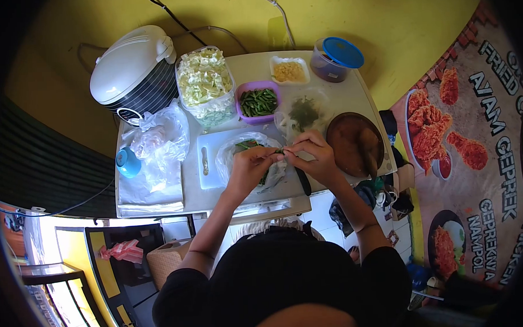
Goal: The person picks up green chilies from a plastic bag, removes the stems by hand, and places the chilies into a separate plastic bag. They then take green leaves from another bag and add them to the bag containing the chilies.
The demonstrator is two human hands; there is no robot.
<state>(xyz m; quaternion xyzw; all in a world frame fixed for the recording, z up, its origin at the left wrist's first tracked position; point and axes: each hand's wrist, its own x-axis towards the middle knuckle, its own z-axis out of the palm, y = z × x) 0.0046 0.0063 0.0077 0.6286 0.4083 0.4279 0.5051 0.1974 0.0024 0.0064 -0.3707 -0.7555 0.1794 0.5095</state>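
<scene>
My left hand (253, 165) and my right hand (315, 156) meet over the worktable, fingertips pinched together. Between them is a small piece of green vegetable (280, 152), mostly hidden by the fingers. Beneath my left hand, a clear plastic bag (224, 161) with long green vegetables in it lies open on a white cutting board (205, 143). A dark knife handle (303, 181) lies just below my right hand. Beyond my hands stands a purple container (240, 109) of short green pieces, and beside it a clear bag with green leafy stuff (304, 112).
A brown mortar with a pestle (366, 146) sits on the right. Chopped cabbage (205, 76), a white tray (274, 64) with yellowish pieces and a blue-lidded tub (330, 67) line the back. A rice cooker (134, 64), plastic bags (158, 167) and a blue jar (128, 162) occupy the left.
</scene>
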